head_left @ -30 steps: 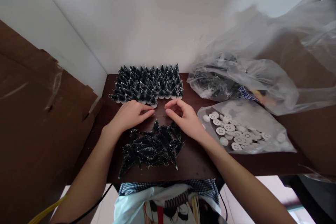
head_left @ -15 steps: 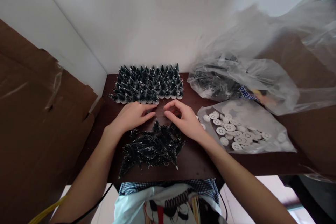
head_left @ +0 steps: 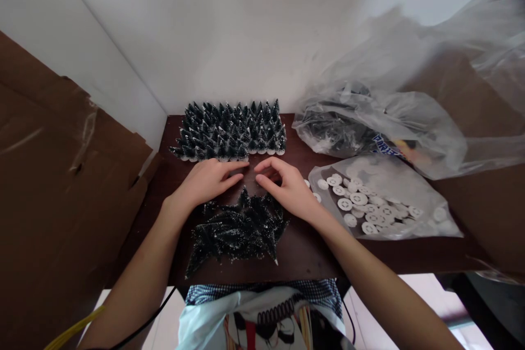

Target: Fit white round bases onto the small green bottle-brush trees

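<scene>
Standing near the desk (head_left: 309, 262), I note both hands between two groups of miniature trees. Left hand (head_left: 205, 180): index finger extended along the front of the standing trees (head_left: 233, 131), thumb apart from it; contact with the bases cannot be told from here. Right hand (head_left: 289, 186): thumb and fingers curved with a gap, nothing visible between them.

Placement: standing trees fill close rows by the wall (head_left: 262, 27), probably so that neighbours steady one another and the near side stays free. The front row stops short on the right, beside the fingertips; the extended finger perhaps keeps its edge straight. Loose trees (head_left: 241, 229) lie nearest the person, presumably for easy reach. White discs (head_left: 359, 199) sit in and by a clear bag (head_left: 426, 188) on the right, likely for the same reason.

Appearance: dark green bristly cones, tips frosted white. Standing ones show round white bases; loose ones overlap on their sides, no base visible.
</scene>
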### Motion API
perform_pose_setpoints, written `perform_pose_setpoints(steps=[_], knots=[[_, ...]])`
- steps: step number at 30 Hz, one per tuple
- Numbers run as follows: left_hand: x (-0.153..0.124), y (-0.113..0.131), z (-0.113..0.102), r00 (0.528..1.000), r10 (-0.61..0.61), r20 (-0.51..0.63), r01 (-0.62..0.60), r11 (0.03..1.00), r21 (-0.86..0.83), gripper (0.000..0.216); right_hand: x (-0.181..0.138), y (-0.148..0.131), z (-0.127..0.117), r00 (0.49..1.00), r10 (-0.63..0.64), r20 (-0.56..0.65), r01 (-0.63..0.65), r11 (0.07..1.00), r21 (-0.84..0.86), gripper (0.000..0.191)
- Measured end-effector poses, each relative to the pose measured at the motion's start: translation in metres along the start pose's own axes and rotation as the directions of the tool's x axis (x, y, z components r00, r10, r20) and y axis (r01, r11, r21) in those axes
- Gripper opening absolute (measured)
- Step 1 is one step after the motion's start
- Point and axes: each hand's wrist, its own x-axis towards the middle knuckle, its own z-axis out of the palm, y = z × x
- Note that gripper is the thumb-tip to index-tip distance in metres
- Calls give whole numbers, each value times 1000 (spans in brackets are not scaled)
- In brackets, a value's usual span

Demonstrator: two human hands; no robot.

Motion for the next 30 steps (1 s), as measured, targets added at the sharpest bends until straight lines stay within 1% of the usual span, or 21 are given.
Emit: perform_pose_setpoints(steps=[4,9,11,20,24,27,30], knots=[[0,3,2,1000,12,6,-12,1000,20,41,0,-1,0,1000,2,6,-2,1000,2,7],[3,4,10,1000,10,-4,-9,994,113,49,-1,-2,0,1000,-7,19,7,1000,-8,7],[4,4,12,1000,7,-8,-6,991,135,49,-1,-2,0,1000,-5,24,5,1000,-20,7],[4,6,9,1000,-11,29,7,991,136,48,-1,-2,1,999,0,37,2,999,-46,9],[3,6,6,999,-2,45,0,999,45,48,-1,-3,-1,999,-11,32,12,1000,-28,8],[2,7,2,998,10,60,-4,996,-92,46,0,-4,-6,1000,-23,-3,23,1000,1,8],[1,9,-5,997,28,65,-10,968,-250,38,2,-5,-14,998,-19,-61,20,1000,23,9]])
